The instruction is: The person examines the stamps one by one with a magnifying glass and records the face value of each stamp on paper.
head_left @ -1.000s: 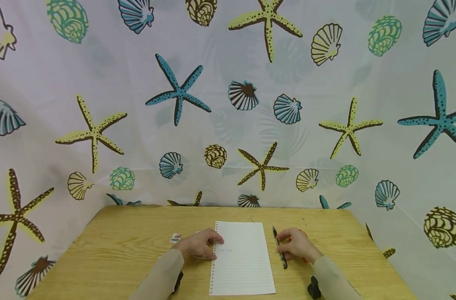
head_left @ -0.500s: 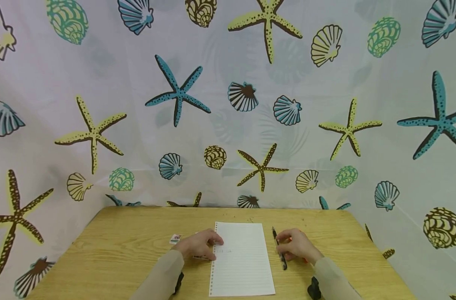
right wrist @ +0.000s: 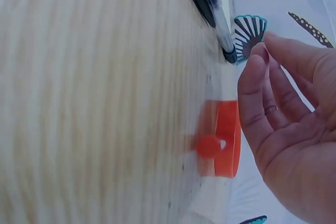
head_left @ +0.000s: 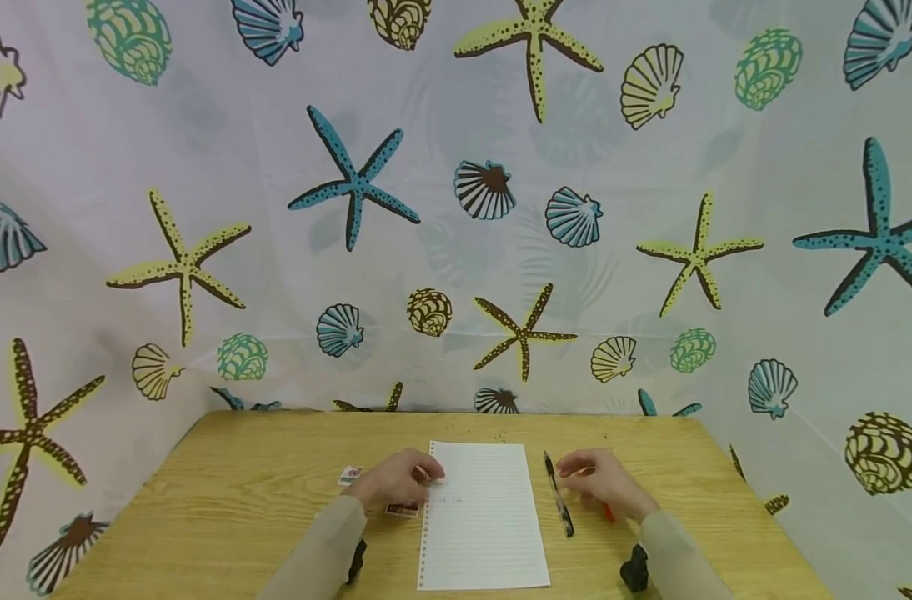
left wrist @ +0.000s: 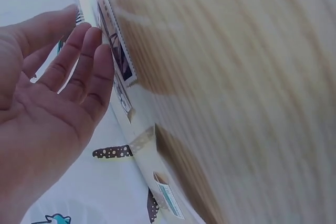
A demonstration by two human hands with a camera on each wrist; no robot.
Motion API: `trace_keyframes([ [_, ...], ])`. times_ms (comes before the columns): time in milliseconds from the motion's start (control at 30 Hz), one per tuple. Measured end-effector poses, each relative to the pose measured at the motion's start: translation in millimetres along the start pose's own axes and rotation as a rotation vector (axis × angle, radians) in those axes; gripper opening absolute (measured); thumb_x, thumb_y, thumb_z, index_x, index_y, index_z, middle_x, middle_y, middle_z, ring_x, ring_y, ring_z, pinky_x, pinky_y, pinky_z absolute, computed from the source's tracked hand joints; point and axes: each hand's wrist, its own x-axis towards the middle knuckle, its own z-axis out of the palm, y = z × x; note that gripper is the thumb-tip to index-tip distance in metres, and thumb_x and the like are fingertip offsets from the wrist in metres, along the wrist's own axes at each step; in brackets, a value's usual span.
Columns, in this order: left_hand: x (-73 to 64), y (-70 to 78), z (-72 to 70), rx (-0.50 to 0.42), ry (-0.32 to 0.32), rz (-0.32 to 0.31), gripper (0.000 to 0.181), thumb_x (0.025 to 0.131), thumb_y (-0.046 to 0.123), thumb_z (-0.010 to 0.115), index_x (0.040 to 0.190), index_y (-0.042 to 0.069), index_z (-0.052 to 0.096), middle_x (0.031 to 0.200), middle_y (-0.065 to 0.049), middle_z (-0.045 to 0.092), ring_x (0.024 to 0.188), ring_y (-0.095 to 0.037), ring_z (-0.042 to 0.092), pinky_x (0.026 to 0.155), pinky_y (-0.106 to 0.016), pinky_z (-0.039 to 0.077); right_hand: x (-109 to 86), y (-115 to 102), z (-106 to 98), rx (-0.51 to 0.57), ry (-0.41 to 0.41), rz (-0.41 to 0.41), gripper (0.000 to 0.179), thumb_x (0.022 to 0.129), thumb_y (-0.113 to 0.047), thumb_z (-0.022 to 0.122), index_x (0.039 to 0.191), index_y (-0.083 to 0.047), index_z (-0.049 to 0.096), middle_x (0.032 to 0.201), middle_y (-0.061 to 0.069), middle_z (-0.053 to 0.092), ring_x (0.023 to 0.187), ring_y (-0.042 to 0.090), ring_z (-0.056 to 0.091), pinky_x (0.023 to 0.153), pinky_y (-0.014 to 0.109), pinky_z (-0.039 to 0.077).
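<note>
A sheet of lined, hole-punched paper [head_left: 489, 533] with faint handwriting lies mid-table. Over its left edge hovers my left hand [head_left: 396, 479], fingers relaxed and holding nothing. Stamp-like pictures with perforated edges, one a dark stamp [head_left: 403, 510] by the paper and one a lighter stamp [head_left: 349, 475] farther left, lie near that hand. To the right of the paper is a black pen [head_left: 558, 493] with a clear barrel. My right hand [head_left: 608, 483] is raised just beside it, fingers loosely bent around nothing. Below that hand sits an orange object [right wrist: 228, 140], curved like a band with a round knob.
The wooden table [head_left: 261, 500] runs back to a hanging cloth [head_left: 456, 250] printed with shells and starfish, which also encloses both sides. In the left wrist view, another small card [left wrist: 169, 200] stands out near the table's far edge.
Both hands have risen from where they rested. My right hand has drawn away from the pen, to the right, uncovering the pen and part of the orange object. More of the dark stamp shows.
</note>
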Motion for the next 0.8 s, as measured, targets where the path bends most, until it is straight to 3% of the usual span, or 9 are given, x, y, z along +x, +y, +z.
trace_keyframes([
  [233,-7.3,-4.6,-4.9,-0.081,0.034,0.038,0.029,0.09,-0.002,0.061,0.119,0.001,0.066,0.116,-0.016,0.063,0.098,-0.026,0.059,0.083,-0.042,0.052,-6.4,2,-8,0.056,0.005,0.019,0.032,0.096,-0.008,0.06,0.123,0.009,0.06,0.115,0.028,0.063,0.071,0.023,0.061,0.062,0.034,0.053],
  [467,-11.7,-6.1,-7.8,-0.076,0.095,0.063,0.025,0.092,0.0,0.062,0.116,0.001,0.067,0.111,-0.014,0.066,0.093,-0.021,0.06,0.081,-0.038,0.052,-10.2,12,-16,-0.001,-0.007,0.013,0.026,0.093,-0.01,0.065,0.111,0.008,0.065,0.106,0.021,0.068,0.072,0.019,0.059,0.062,0.031,0.052],
  [700,-13.6,-9.6,-10.6,-0.093,0.132,0.071,0.021,0.094,0.005,0.062,0.113,0.003,0.069,0.108,-0.01,0.067,0.091,-0.019,0.06,0.079,-0.037,0.051,-17.0,20,-26,0.0,-0.032,0.03,0.032,0.094,-0.013,0.065,0.119,0.007,0.064,0.104,0.017,0.068,0.067,0.015,0.053,0.057,0.027,0.046],
  [800,-13.7,-14.0,-10.6,-0.109,0.145,0.072,0.021,0.097,0.014,0.061,0.113,0.003,0.069,0.105,-0.01,0.068,0.088,-0.021,0.061,0.076,-0.037,0.052,-19.6,24,-30,0.019,-0.048,0.041,0.031,0.094,-0.012,0.065,0.118,0.007,0.064,0.095,0.011,0.068,0.062,0.013,0.049,0.054,0.025,0.043],
])
